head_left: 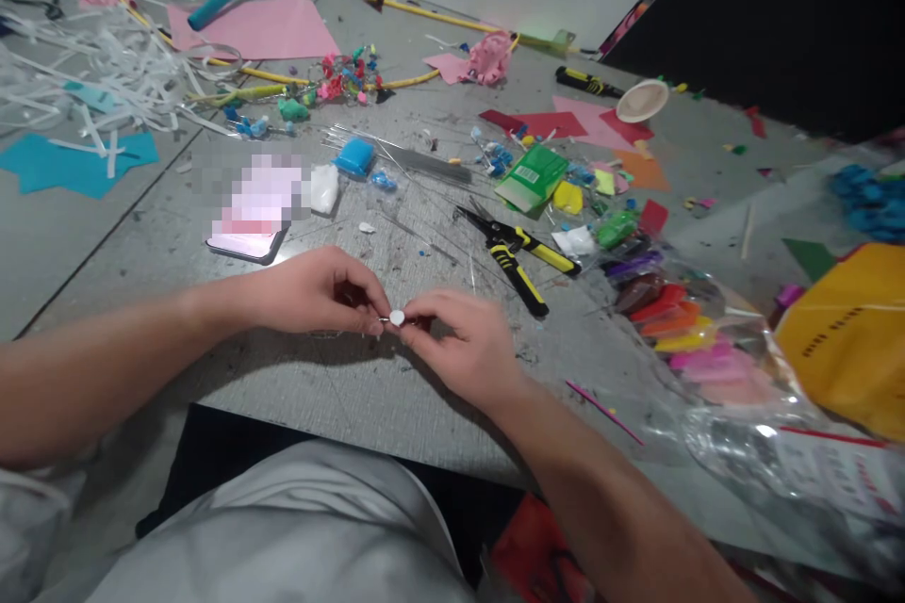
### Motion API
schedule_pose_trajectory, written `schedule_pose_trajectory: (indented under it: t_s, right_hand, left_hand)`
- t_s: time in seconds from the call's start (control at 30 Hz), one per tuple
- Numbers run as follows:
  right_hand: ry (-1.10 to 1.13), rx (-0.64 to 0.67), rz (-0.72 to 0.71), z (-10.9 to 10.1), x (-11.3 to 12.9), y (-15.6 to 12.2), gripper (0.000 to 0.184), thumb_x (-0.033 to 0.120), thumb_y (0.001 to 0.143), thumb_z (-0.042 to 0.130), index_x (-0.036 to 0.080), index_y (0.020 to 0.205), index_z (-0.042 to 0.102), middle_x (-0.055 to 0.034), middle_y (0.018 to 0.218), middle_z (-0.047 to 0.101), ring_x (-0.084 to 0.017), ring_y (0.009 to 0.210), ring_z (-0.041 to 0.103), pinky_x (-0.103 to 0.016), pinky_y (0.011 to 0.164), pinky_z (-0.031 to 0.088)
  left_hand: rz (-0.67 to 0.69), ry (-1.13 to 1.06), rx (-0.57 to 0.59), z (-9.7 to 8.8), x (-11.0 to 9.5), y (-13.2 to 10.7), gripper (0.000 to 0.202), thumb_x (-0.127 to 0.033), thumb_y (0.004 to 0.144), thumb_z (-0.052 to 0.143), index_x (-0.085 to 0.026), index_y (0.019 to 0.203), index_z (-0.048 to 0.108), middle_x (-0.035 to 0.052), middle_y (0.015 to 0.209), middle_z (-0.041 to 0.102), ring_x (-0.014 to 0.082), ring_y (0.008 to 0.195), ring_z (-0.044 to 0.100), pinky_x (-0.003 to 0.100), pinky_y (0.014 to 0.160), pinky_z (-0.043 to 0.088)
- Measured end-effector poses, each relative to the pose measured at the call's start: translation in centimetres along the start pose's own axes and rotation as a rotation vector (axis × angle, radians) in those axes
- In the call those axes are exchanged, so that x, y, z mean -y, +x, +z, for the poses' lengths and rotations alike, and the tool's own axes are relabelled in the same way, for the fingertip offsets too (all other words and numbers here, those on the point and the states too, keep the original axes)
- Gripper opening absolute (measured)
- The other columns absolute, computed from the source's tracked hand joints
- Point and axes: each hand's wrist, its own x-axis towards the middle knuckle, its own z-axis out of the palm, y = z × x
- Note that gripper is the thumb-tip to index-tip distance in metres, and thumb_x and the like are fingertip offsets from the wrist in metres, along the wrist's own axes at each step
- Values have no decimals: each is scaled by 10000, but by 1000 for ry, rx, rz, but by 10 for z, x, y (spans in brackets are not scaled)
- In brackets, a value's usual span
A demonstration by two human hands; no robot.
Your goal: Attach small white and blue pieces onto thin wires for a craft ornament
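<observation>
My left hand (321, 292) pinches a thin dark wire-like piece just left of a small round white disc (397, 317). On the disc's other side, my right hand (456, 334) holds it between thumb and forefinger. What the disc is made of is too small to tell. Both hands are close together over the grey table (353, 405). Black-and-yellow pliers (516, 254) lie beyond my right hand, their handles spread. A phone (258, 207) with a lit, partly blurred screen rests beyond my left hand. Near it are a white packet (324, 188) and a blue packet (354, 157).
Thin metal wires (417, 155) lie mid-table, close to a green packet (532, 177). Clear bags of coloured clay (679, 320) and a yellow pouch (848, 339) fill the right. White paper strips (106, 66) pile up far left. A purple stick (604, 412) lies near the front.
</observation>
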Motion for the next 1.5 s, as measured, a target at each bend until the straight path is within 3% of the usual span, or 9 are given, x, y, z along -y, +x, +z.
schedule_pose_trajectory:
  t_s: [0.23,0.47,0.6,0.77,0.93,1.2,1.33,1.5]
  right_hand:
    - [-22,54,-58,-2,1,-3,27,236,832,632,222,812,621,17,771,696,-120,684,654,-235,642,515]
    - [-63,84,-126,-3,1,-3,78,274,866,598,206,880,633,-2,785,693,-114,722,633,-230,683,498]
    - [45,114,90,-1,1,-2,105,294,816,649,193,810,679,10,684,679,-95,601,600,-206,579,458]
    - [519,166,457,1,1,0,131,295,716,713,170,750,695,19,571,653,-81,478,580,-176,460,452]
    - [696,163,598,3,4,1,168,266,652,737,149,757,677,9,559,653,-79,435,574,-171,413,455]
    - [674,132,558,6,0,-4,232,309,660,755,142,804,686,7,601,647,-67,440,552,-174,413,448]
    - [532,115,423,5,-1,-3,162,297,712,730,162,795,698,8,633,666,-59,480,562,-164,452,451]
    - [336,130,254,3,-5,1,125,299,782,678,176,793,698,4,677,695,-75,572,614,-172,540,486]
  left_hand:
    - [-78,-53,60,-3,-1,0,262,-327,900,1165,-191,1085,1039,68,904,945,174,820,836,259,788,624]
    - [-94,-32,81,-5,-3,-1,279,-352,907,1180,-174,1075,1047,81,901,951,184,801,845,257,772,632]
    - [-77,-38,27,-5,-4,0,327,-375,885,1206,-159,1054,1029,91,923,959,182,828,866,249,796,652]
    - [-79,-48,-4,-3,-4,0,312,-358,879,1199,-162,1039,1018,73,899,951,173,814,857,239,781,640]
    - [-82,-40,-12,-2,-6,0,302,-365,881,1192,-164,1011,1009,63,865,932,177,794,842,245,770,619]
    - [-118,18,-9,-4,-4,-1,258,-378,908,1130,-170,1018,1022,85,916,957,190,813,838,255,775,606]
    - [-104,49,-7,-5,-3,-1,245,-379,931,1118,-173,1025,1024,107,967,977,214,849,855,272,793,615]
    - [-107,83,-15,-5,-2,0,189,-349,954,1074,-180,1014,1017,73,937,963,184,839,839,251,787,603]
